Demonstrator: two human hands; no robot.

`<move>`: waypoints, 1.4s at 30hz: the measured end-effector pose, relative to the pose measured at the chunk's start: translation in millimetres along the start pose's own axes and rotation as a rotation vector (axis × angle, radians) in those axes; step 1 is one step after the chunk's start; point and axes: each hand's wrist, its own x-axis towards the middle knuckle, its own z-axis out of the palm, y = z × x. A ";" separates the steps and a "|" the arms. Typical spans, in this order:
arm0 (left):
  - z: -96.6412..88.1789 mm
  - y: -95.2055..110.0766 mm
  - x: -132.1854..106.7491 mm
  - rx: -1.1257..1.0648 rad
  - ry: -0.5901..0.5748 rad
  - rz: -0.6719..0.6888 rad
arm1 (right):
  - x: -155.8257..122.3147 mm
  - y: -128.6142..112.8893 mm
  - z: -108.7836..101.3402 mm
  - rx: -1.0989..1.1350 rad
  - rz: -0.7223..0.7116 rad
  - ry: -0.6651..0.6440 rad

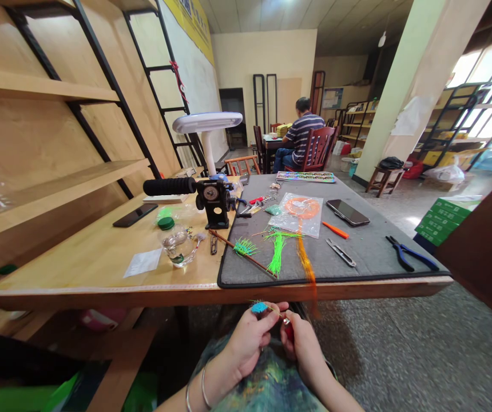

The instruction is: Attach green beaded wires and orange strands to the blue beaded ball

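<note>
The left hand has its thumb and fingertips pinched together on a small blue piece, with thin bits poking out near it. The blue piece is in the air over the person's lap, just off the front edge of the table. The right hand is curled closed around a small red tool, right beside the left fingertips. I cannot tell what the tool's tip touches. If the pinch gets loose, the blue piece could drop onto the lap or the floor, as no table is under it. If the tool slips, it could poke a left finger, because they are so close. On the gray mat, orange threads hang over the front edge, so a knee or arm could snag them and pull them down. Green threads lie loose near that edge too, beside a brown stick, and could get mixed up. A clear cup stands left of the mat's front left corner, and a bump from an elbow might tip it over.
</note>
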 end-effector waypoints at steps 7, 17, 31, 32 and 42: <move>-15.3 -2.4 10.3 -0.280 -0.062 -0.265 | -6.0 -9.9 2.2 0.226 0.132 0.044; -26.5 -5.6 17.8 -0.402 -0.121 -0.418 | -12.7 -14.9 1.6 0.241 0.147 0.042; -23.7 -3.0 13.8 -0.399 -0.134 -0.404 | -14.3 -11.0 2.3 0.300 0.117 0.030; -23.8 -3.6 13.6 -0.388 -0.132 -0.390 | -14.2 -11.1 2.5 0.307 0.118 0.027; -22.0 -7.9 13.1 -0.249 -0.103 -0.223 | -13.8 -15.7 3.1 0.280 0.109 0.051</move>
